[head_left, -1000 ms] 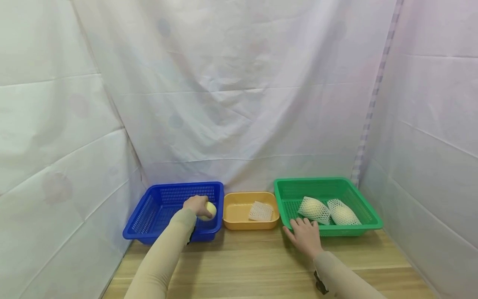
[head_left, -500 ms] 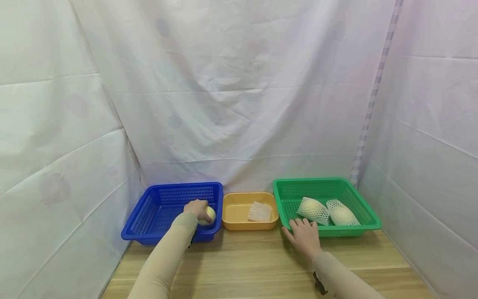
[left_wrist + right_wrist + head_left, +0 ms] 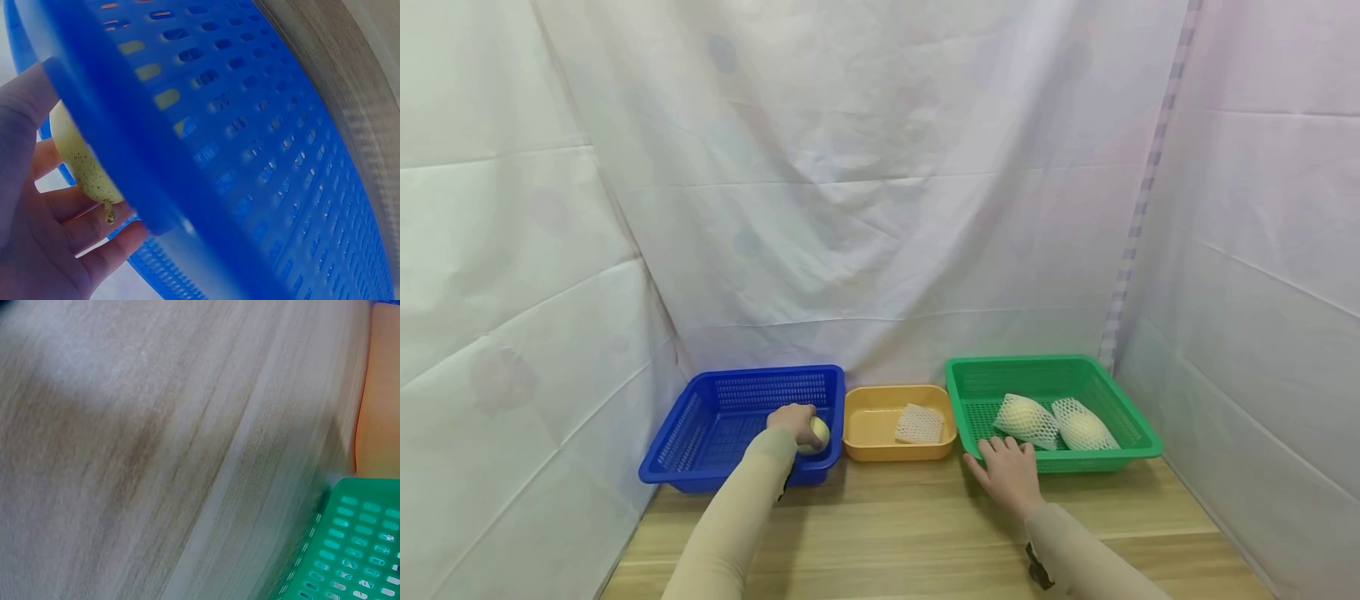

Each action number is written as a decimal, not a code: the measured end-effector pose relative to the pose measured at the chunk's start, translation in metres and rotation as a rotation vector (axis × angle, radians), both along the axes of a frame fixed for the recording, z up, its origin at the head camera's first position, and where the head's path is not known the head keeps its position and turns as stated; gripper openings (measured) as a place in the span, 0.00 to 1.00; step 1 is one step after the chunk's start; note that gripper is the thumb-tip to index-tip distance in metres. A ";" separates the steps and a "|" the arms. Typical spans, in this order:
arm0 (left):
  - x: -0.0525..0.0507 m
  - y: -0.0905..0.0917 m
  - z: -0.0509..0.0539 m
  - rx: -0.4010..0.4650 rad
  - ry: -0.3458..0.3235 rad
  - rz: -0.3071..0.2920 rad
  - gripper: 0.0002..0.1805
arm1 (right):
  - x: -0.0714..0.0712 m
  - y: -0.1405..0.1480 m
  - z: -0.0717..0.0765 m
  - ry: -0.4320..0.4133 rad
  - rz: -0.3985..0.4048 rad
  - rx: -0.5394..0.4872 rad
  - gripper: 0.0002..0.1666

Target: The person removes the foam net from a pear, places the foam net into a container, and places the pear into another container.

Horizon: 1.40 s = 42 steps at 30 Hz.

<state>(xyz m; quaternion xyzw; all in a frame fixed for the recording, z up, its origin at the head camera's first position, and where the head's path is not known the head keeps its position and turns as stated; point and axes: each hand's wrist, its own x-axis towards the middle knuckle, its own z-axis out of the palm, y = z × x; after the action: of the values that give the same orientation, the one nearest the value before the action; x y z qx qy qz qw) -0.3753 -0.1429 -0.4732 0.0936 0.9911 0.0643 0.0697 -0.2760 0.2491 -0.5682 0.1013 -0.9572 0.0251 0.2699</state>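
At the left, my left hand (image 3: pixel 792 419) reaches into the blue basket (image 3: pixel 730 433) and holds a pale yellow pear (image 3: pixel 818 435) near its right wall. The left wrist view shows the pear (image 3: pixel 87 162) speckled, stem toward the camera, with fingers curled beneath it; the basket rim hides part of it. My right hand (image 3: pixel 1011 475) rests on the front rim of the green basket (image 3: pixel 1030 379), fingers relaxed. Inside that basket lie two pale fruits in white foam nets, the left netted fruit (image 3: pixel 1026 419) nearest my fingers and the right netted fruit (image 3: pixel 1084 429) beside it.
Between the baskets stands a shallow yellow tray (image 3: pixel 876 425) with a flat white foam net (image 3: pixel 919 423) in it. All three containers sit on a wooden table (image 3: pixel 887 525). White cloth (image 3: pixel 880 250) hangs behind and at both sides.
My left hand has lowered slightly with the pear, deeper into the blue basket. The right hand stays on the green basket's rim. The head view has shifted a little.
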 end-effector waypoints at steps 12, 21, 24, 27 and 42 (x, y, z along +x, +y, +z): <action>0.006 -0.002 -0.005 0.017 -0.056 0.035 0.25 | 0.002 -0.003 -0.001 -0.030 -0.013 0.012 0.22; 0.009 -0.004 -0.009 0.007 -0.082 0.048 0.25 | 0.002 -0.003 -0.001 -0.028 -0.011 0.015 0.24; 0.008 -0.004 -0.010 0.008 -0.083 0.052 0.25 | 0.002 -0.003 -0.001 -0.021 -0.010 0.013 0.23; 0.008 -0.003 -0.010 0.008 -0.082 0.053 0.25 | 0.002 -0.003 -0.001 -0.018 -0.011 0.009 0.22; 0.024 0.001 0.011 0.031 -0.100 0.025 0.27 | 0.000 0.000 -0.001 -0.010 -0.014 0.011 0.21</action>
<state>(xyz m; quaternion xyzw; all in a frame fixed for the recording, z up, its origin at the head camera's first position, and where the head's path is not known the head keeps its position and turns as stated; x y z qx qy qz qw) -0.3509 -0.1423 -0.4621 0.0791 0.9863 0.0849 0.1169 -0.2759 0.2495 -0.5690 0.0960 -0.9594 0.0183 0.2647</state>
